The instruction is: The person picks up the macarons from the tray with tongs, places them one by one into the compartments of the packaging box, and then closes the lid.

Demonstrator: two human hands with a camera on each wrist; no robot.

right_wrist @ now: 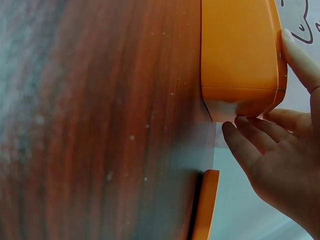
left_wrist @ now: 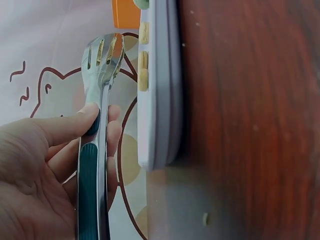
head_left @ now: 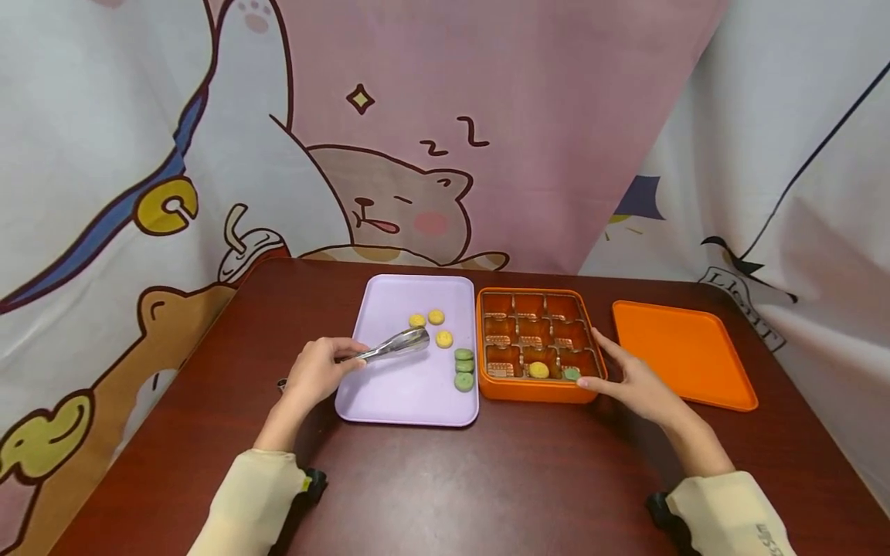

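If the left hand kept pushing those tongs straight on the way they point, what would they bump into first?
Probably the yellow cookies on the purple tray. The left hand aims the tongs up and right at them, though the tips' height above the tray is unclear.

Bare table lies open in front of the purple tray and the orange box; tray and box stand just beside each other with only a narrow gap; the orange lid lies near the box's right, the right hand filling that space; curtains close off the table's far side; tongs reach over the tray.
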